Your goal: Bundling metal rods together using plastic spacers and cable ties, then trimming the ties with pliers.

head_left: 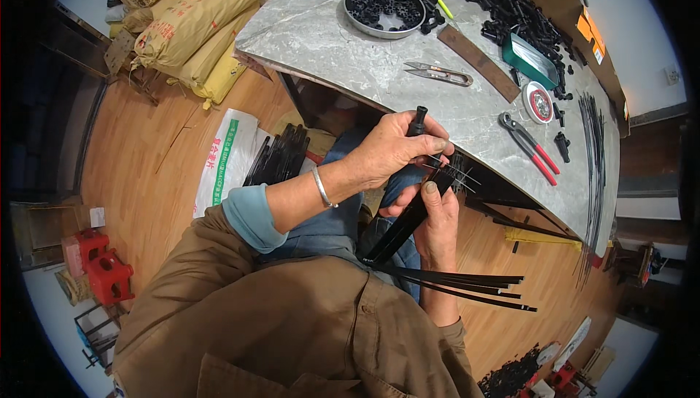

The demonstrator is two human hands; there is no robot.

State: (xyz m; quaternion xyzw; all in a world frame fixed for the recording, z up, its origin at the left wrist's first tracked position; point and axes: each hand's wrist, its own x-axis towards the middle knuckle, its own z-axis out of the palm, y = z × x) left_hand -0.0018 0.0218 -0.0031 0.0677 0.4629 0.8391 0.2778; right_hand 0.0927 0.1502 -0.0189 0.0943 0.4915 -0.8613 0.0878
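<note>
My left hand [397,148] is closed around a black tubular fitting [417,125], its narrow end sticking up between thumb and fingers. The same thumb and fingertips meet near several thin dark wire ends [461,173] that fan out just above my right hand. Below, my right hand [439,219] grips a bundle of long black rods [401,232], thumb on top near their upper end. The bundle slants down to my lap, and several loose black strips [467,281] spread rightward from its lower end. Whether the left fingertips pinch a wire is too small to tell.
The grey marbled table [313,29] carries thread snips [441,74], a flat brown bar [477,62], red-handled pincers [529,148], a round metal tray [385,35] of black rings, a green box [526,66] and heaped black fittings [503,4]. Yellow sacks [197,22] stand left; black tubes [281,153] lie below.
</note>
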